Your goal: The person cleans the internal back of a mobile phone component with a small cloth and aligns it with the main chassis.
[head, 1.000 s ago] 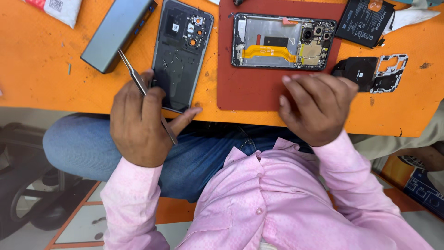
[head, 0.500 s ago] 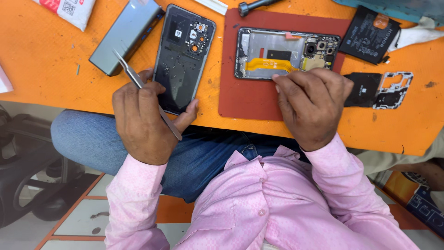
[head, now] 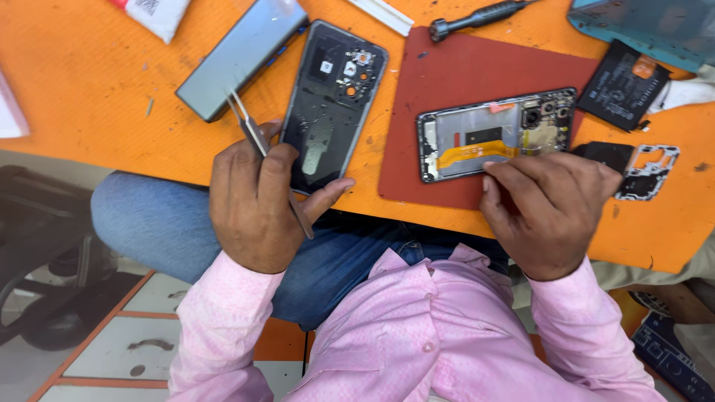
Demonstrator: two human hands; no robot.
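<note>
My left hand [head: 257, 201] grips metal tweezers [head: 246, 126], their tips pointing up toward a grey slab-shaped device [head: 238, 56]. The hand rests at the table's near edge, touching the bottom of a dark phone back cover [head: 331, 104] lying inside-up. My right hand [head: 551, 208] lies on the near edge of a dark red mat [head: 462, 74], fingertips touching the lower rim of an opened phone frame [head: 495, 134] with an orange flex cable showing. It holds nothing that I can see.
On the orange table [head: 97, 126]: a black battery [head: 622, 85] and a black inner cover piece [head: 640, 171] at right, a screwdriver [head: 477, 15] at the top, a white strip [head: 380, 15], a teal panel [head: 648, 26], a white packet [head: 156, 11].
The view has shifted, so the table sits higher and more to the right. My right hand has slid down from the phone frame to its lower rim. My left hand keeps the tweezers.
</note>
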